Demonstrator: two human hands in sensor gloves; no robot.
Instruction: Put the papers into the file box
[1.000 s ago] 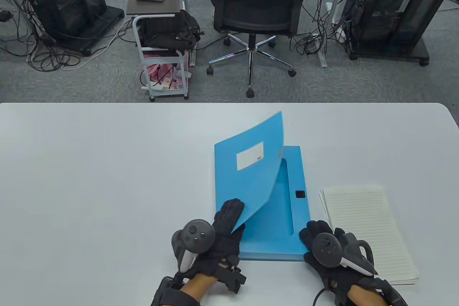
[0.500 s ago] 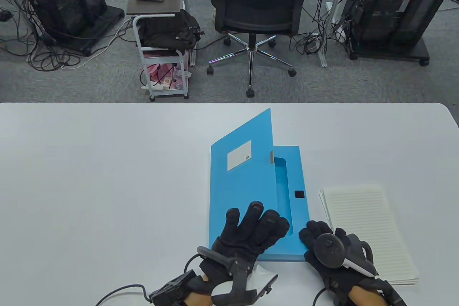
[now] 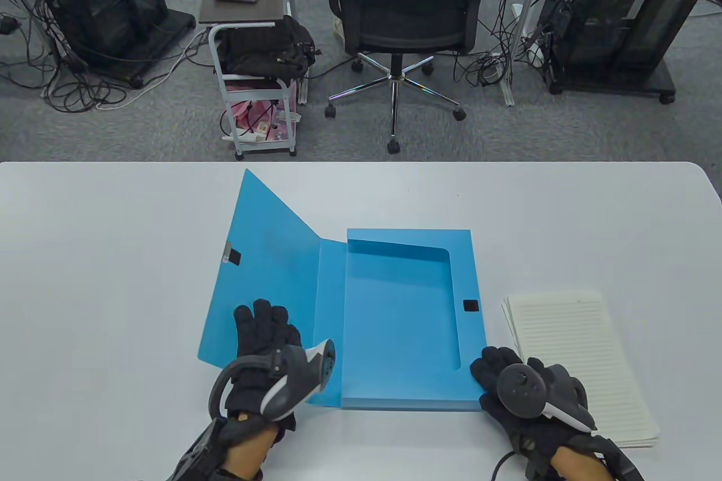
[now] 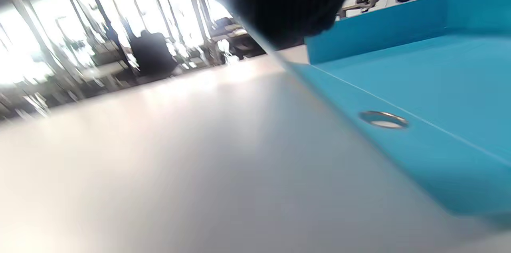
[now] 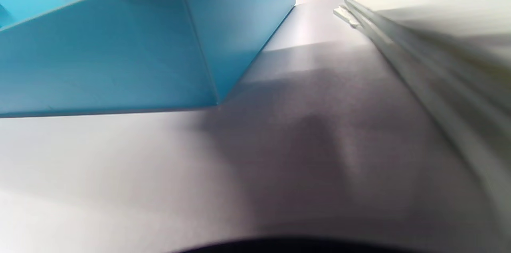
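The left hand point(image 3: 265, 334) presses flat, fingers together, on the opened lid point(image 3: 265, 278) to keep the blue file box point(image 3: 403, 312) open, while the right hand point(image 3: 519, 385), fingers curled on the box's near right corner, steadies it beside the lined papers point(image 3: 575, 357) near the tabletop's front edge.

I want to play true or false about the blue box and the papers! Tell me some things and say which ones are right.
1. The blue plastic file box lies open, its lid swung out to the left. True.
2. The stack of white lined papers is already inside the box. False: it lies on the white table, to the right of the box.
3. The left hand rests on the opened lid. True.
4. The right hand is lifting the papers. False: it is at the box's near right corner, and the papers lie flat.
5. The box is full of folders. False: its inside shows only bare blue.
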